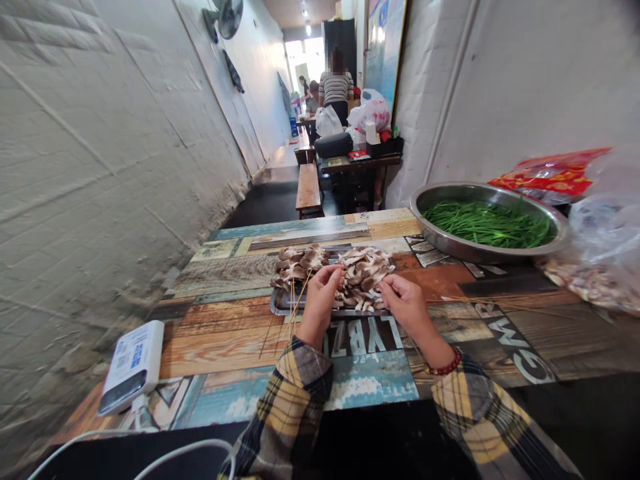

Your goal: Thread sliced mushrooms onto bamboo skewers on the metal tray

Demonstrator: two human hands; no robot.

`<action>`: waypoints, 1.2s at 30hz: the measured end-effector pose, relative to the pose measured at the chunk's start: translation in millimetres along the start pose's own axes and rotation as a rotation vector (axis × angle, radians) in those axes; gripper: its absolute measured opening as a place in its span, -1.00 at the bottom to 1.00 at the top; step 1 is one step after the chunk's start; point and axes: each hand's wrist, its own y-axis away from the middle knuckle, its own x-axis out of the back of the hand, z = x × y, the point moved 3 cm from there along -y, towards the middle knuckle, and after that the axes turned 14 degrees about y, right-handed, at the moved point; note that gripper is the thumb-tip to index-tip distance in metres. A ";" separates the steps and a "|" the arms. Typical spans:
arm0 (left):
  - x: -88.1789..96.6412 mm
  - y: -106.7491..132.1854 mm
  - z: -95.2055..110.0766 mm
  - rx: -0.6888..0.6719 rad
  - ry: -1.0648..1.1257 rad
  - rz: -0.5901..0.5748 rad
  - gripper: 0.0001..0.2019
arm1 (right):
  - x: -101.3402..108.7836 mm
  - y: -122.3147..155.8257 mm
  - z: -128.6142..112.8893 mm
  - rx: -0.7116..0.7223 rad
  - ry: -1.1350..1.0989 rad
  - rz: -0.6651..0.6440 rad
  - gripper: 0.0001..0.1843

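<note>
Bamboo skewers fan down out of the left hand, and that hand is closed firmly around them, fingers curled, right at the edge of the pile! Over to the right hand, fingertips and thumb pinched together against the sliced oyster mushrooms; anything thin between them is too small to call. Those mushrooms are heaped in two mounds on a steel tray, with both hands right at the front of the heap, and the tray sits on a patchwork wood-print tabletop. Red bead bracelet on the right wrist, plaid flannel sleeves on both arms. Further right, loose skewers lie on the tabletop, beside a steel bowl packed with green chives, a red foil bag, and a clear plastic bag holding what look like more mushroom pieces. Left, by the wall, a white power bank trails a white cable. Down the aisle, a wooden bench, white plastic bags piled on a table, and a co-worker in a striped top standing with their back to us.
</note>
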 end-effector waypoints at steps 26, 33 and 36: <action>-28.9 1.2 -18.8 -0.533 -1.055 -0.386 -0.90 | 9.7 -4.0 -1.4 -0.072 -0.021 0.132 -0.70; -31.7 2.9 -19.0 -0.490 -1.158 -0.425 -0.92 | 8.0 -3.6 -0.7 -0.052 -0.031 0.131 -0.70; -34.0 3.9 -19.7 -0.486 -1.232 -0.419 -0.90 | 7.1 -3.4 0.1 -0.048 -0.034 0.135 -0.70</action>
